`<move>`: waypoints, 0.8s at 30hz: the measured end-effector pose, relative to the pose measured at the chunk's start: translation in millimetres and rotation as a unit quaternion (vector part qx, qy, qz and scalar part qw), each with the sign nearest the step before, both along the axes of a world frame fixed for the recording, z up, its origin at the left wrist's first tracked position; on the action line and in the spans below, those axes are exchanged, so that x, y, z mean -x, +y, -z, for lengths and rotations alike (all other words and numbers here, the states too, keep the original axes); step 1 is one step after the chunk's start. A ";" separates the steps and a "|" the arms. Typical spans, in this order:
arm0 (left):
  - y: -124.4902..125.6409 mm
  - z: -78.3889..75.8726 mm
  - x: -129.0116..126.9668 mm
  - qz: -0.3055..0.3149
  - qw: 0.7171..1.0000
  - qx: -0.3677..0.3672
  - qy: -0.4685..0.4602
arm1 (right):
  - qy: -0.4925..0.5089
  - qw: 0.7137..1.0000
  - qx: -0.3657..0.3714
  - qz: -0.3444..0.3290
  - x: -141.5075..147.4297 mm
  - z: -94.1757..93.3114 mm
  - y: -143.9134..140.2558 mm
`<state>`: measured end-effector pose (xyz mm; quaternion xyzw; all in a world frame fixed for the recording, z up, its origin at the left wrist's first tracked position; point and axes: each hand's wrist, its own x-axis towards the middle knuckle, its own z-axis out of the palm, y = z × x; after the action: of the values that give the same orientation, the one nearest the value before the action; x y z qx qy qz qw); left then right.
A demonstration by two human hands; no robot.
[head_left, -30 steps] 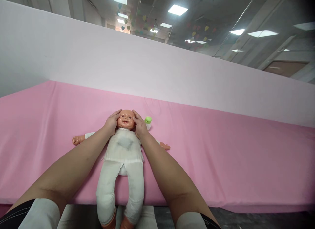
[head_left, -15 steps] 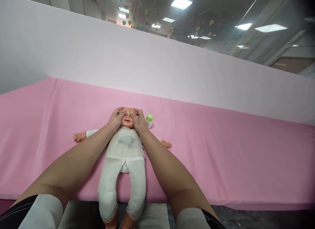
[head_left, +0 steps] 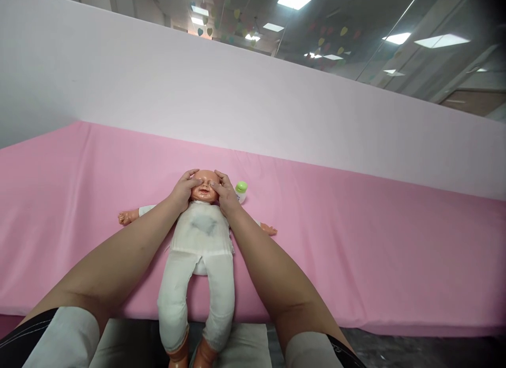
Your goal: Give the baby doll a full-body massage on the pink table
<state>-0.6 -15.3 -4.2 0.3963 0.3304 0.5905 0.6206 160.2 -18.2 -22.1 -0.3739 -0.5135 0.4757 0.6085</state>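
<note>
A baby doll (head_left: 201, 233) with a cloth body in white lies on its back, legs toward me and arms spread to the sides. My left hand (head_left: 184, 191) cups the left side of the doll's head (head_left: 204, 195), its thumb lying by the eye. On the opposite side my right hand (head_left: 226, 194) holds the head the same way, thumb near the other eye. Both palms are against the cheeks, and the eyes are partly covered. The mouth and forehead show between the hands. Just right of my right hand is a small bottle (head_left: 241, 188) with a green cap.
Pink sheeting (head_left: 336, 241) covers the padded table under the doll. Behind it rises a pale wall panel (head_left: 253, 104), with glass above it. The doll's feet (head_left: 205, 354) hang past the table's front edge, over my lap.
Both thumbs have shifted slightly outward over the doll's face, and more of it shows. The hands stay on the head. The view has moved slightly.
</note>
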 end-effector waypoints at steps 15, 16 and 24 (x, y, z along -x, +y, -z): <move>9.4 4.5 -5.6 -0.040 0.999 0.000 0.026 | -0.021 0.998 -0.047 0.043 -1.3 6.7 8.5; 8.6 3.6 -4.6 -0.036 0.999 0.008 0.009 | -0.003 0.999 -0.042 0.027 -1.6 7.7 9.2; 1.4 0.9 0.4 0.006 1.000 -0.002 -0.017 | -0.002 1.000 -0.018 -0.022 -1.7 -0.2 0.0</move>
<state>-1.0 -13.9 -5.1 0.3888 0.3163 0.5942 0.6291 161.9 -18.2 -21.9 -0.3524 -0.5315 0.4784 0.6038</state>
